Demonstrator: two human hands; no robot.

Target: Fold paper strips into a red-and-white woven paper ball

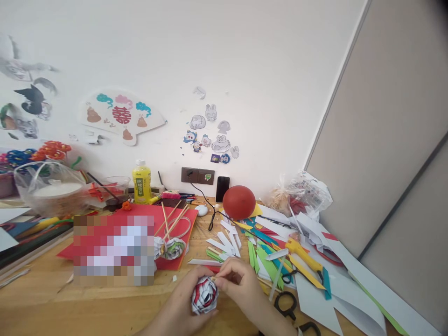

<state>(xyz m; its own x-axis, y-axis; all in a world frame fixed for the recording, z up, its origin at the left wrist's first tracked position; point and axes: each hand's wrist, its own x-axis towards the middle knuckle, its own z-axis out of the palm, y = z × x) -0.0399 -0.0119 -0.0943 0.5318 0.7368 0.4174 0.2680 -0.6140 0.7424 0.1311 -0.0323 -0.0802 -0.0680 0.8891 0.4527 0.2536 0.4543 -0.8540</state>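
Observation:
Near the front edge of the table, my left hand (182,295) is closed round a white-and-red paper flower (205,297), its spiralled face turned up toward me. The fingers of my right hand (241,282) pinch together at the flower's upper right edge. A small tan bit shows at those fingertips, too small to name. Farther back lie finished-looking paper flowers (175,248) with wooden stick stems (178,220), resting on red paper (159,213). Black-handled scissors (286,305) lie just right of my right forearm.
Cut paper strips (226,242) spread to the right, with a yellow glue gun (304,254) among them. A red balloon (239,202) and a phone (223,189) stand by the wall. A yellow drink bottle (141,183) is at the back left; a black cable (204,196) hangs from the socket.

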